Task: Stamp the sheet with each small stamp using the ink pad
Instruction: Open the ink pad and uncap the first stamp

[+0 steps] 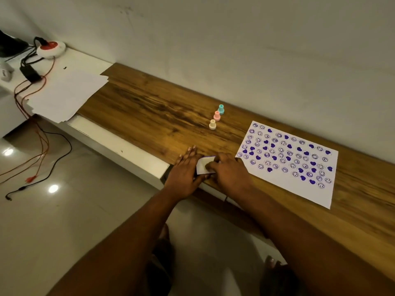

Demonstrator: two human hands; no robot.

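- Wood-grain counter runs along a pale wall, with a white ledge along its near edge.
- Both hands meet at the near edge of the counter over a small white ink pad, which looks closed, its lid showing white.
- The left hand lies flat against the pad's left side, its fingers stretched out straight and close together, pointing toward the wall.
- The right hand rests on the pad's right side and top, its fingers curled loosely over the lid; whether they grip it or only press on it cannot be told.
- The sheet lies flat on the counter just to the right of the right hand, covered with rows of purple smiley faces and solid purple hearts.
- Three small stamps stand upright in a short diagonal line further back on the counter, well apart from the hands: a cream stamp nearest, a pink stamp behind it, and a teal stamp closest to the wall.
- A loose stack of blank paper sits at the far left end, overlapping the counter's corner.
- Beyond it, a round white and red power strip lies with black and red cables trailing to the tiled floor.
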